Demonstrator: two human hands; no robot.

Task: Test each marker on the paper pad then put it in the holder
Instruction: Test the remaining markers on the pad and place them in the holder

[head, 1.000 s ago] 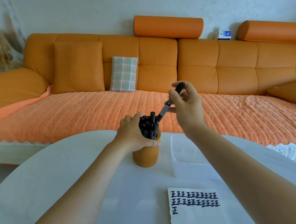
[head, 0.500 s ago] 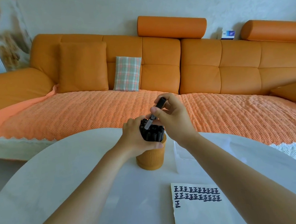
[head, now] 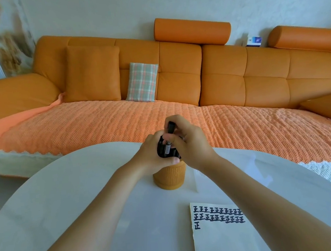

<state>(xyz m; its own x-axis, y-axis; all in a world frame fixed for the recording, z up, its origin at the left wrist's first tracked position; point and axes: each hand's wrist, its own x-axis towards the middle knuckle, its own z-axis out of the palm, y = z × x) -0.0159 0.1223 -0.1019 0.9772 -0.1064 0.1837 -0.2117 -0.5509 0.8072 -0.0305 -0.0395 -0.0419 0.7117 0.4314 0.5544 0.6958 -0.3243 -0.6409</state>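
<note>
An orange ribbed holder [head: 169,177] stands on the white table [head: 70,195], packed with several black markers [head: 162,152]. My left hand [head: 153,154] wraps around that bundle at the holder's rim. My right hand [head: 190,143] pinches one black marker [head: 169,139], nearly upright, its lower end down among the others. The paper pad [head: 222,237] lies at the near right, with two rows of dark blue test marks and one mark below them.
A clear plastic box [head: 226,176] sits right of the holder, partly behind my right forearm. The table's curved far edge runs close behind the holder. Beyond it stretches an orange sofa [head: 216,76] with a plaid cushion [head: 142,82].
My right hand has lowered the marker from a slant above the holder to nearly upright, its tip in among the others. My left hand stays wrapped around the bundle.
</note>
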